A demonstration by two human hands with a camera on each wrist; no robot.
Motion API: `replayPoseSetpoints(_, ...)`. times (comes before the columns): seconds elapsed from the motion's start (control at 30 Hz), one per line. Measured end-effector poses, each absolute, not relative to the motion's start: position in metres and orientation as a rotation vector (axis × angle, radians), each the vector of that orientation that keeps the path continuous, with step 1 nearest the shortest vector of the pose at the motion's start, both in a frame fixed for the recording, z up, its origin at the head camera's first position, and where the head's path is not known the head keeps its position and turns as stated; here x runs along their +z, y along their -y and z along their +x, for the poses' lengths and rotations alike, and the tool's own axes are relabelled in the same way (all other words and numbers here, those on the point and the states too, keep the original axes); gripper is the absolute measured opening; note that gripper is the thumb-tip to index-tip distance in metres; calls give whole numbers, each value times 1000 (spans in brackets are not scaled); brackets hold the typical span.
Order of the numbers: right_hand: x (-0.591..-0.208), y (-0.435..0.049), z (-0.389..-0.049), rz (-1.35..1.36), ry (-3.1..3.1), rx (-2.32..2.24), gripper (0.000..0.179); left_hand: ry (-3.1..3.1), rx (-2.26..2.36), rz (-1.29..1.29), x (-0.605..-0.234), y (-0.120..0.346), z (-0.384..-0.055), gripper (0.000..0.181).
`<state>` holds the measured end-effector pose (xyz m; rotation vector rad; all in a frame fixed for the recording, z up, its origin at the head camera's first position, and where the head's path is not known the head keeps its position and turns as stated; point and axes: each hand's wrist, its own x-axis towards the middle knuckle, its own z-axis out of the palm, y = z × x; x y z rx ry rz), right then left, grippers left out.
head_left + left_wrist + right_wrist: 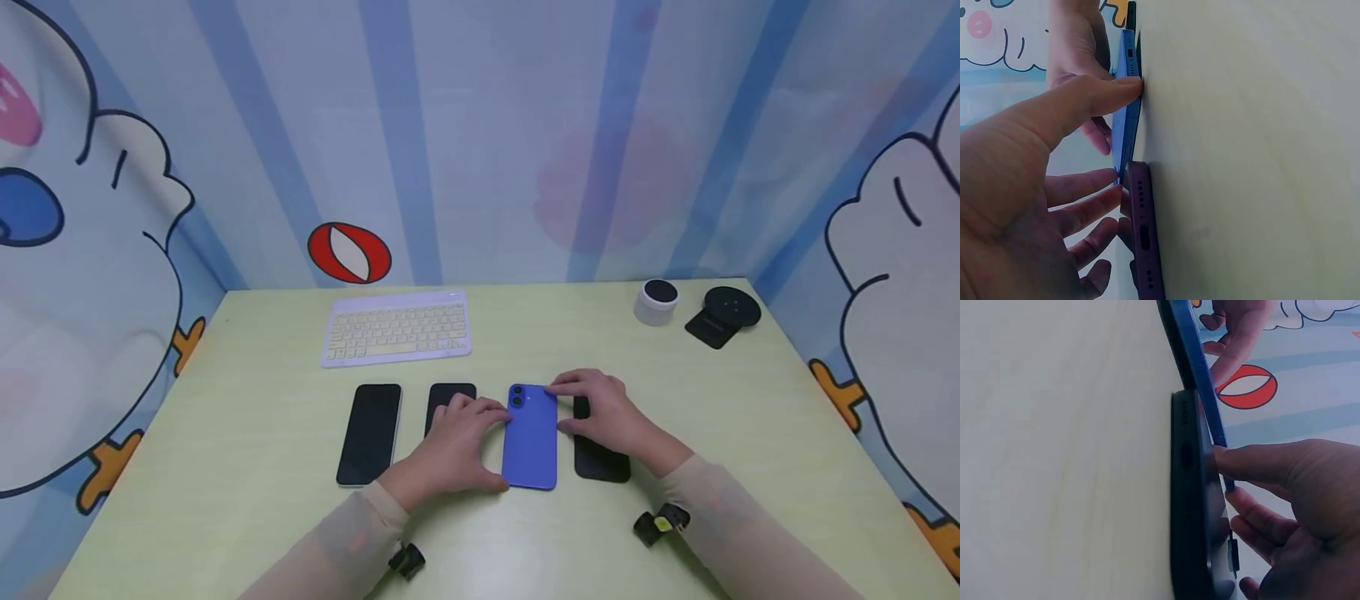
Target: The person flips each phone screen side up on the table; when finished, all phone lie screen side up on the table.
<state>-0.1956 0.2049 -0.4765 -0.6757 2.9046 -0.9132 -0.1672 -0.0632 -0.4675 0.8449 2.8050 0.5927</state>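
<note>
A blue smartphone (531, 442) shows its back and two camera lenses in the head view, between two dark phones. My left hand (459, 446) grips it along the left edge, thumb at the lower corner and fingertips near the camera. On its right edge my right hand (600, 408) holds it with thumb and fingers near the upper corner. In the left wrist view the blue smartphone (1126, 106) stands slightly tilted against the tabletop. A purple-edged phone (1146, 231) lies beneath my left fingers, and a dark phone (602, 462) is partly hidden under my right hand.
At the far left of the row lies another black-screened phone (370, 433). Behind is a lilac keyboard (397, 327). A white cylinder with a black top (656, 304) and a black folding stand (724, 315) sit at the back right, before a striped backdrop (487, 142).
</note>
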Motion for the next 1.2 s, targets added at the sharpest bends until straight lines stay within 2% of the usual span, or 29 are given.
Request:
replayPoseSetpoints(0.83, -459, -205, -188, -665, -2853, -1129, 60, -2743, 623, 895, -463, 61, -166, 90)
replayPoseSetpoints(1.2, -456, -197, -188, -712, -2838, -1209, 64, -2661, 871, 865, -457, 62, -166, 91)
